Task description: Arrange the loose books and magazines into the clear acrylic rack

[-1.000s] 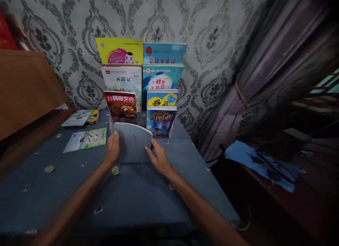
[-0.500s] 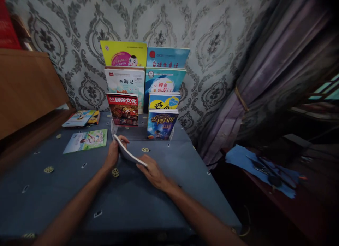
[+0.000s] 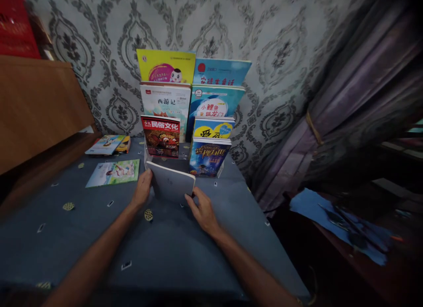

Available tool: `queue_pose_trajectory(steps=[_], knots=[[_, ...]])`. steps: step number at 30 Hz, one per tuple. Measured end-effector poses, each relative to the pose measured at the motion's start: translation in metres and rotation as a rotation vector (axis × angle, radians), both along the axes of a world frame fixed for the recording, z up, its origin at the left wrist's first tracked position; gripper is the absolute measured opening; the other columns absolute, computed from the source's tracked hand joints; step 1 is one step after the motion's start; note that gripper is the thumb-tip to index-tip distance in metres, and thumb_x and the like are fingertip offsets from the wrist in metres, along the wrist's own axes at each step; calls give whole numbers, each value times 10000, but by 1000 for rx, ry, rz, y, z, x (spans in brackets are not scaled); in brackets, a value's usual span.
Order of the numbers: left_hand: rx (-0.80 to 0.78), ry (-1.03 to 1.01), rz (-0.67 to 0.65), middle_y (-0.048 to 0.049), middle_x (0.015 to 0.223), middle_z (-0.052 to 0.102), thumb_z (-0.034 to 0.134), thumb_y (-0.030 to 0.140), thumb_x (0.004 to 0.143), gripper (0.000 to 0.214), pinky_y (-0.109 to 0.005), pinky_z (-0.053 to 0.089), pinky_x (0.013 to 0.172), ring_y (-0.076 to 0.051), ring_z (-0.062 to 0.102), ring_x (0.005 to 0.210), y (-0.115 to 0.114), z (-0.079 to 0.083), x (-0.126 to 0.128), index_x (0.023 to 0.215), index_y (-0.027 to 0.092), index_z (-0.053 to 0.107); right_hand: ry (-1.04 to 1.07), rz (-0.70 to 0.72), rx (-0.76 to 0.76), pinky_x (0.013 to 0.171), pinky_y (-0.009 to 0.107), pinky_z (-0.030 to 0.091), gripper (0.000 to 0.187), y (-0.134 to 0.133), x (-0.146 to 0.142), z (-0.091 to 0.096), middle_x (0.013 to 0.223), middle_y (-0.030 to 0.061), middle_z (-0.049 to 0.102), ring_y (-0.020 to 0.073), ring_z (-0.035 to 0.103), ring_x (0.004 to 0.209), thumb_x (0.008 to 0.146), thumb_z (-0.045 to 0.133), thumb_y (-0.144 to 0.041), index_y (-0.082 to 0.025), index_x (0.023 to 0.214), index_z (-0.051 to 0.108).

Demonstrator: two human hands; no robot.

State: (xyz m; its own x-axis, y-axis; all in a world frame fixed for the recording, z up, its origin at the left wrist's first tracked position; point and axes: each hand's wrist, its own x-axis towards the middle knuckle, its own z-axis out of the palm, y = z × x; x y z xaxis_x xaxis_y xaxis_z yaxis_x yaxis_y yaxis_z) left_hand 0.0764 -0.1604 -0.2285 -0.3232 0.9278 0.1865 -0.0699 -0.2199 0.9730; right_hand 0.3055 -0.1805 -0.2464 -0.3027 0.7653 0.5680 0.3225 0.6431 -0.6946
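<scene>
Both my hands hold a thin pale grey book just above the blue-clothed table. My left hand grips its left edge and my right hand grips its lower right corner. The book is tilted up, its plain back cover facing me, right in front of a tiered clear display stand. The stand carries several colourful books, among them a red-titled one at front left and a dark blue one at front right. The held book partly hides the stand's lowest front left slot.
A green-covered book lies flat on the table to the left, and a small stack of books lies further back left. A wooden panel stands at left, patterned wallpaper behind, a purple curtain at right, and blue cloth on a dark surface.
The grey book went from upright to nearly flat half a second ago and is now raised again toward the stand. The camera has shifted slightly left.
</scene>
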Motion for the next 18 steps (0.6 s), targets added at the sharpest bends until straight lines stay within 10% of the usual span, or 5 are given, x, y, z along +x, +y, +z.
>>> queue_pose_trajectory(steps=[7,18], knots=[[173,421,-150,31,619,447,621,538,833,404,-242,359,567,-131,435,600,-3,25,-15,638,208,497,-42,-82,81,749,324,462,224,2,1,10,848,51,600,209,566,816,1029,427,-282,-223,890,593],[160,440,-92,4,649,569,560,389,809,200,-271,430,605,-169,525,626,-28,25,-21,727,214,610,-33,1,44,689,309,477,232,-9,-8,3,773,24,591,195,598,715,1041,378,-292,-257,901,560]])
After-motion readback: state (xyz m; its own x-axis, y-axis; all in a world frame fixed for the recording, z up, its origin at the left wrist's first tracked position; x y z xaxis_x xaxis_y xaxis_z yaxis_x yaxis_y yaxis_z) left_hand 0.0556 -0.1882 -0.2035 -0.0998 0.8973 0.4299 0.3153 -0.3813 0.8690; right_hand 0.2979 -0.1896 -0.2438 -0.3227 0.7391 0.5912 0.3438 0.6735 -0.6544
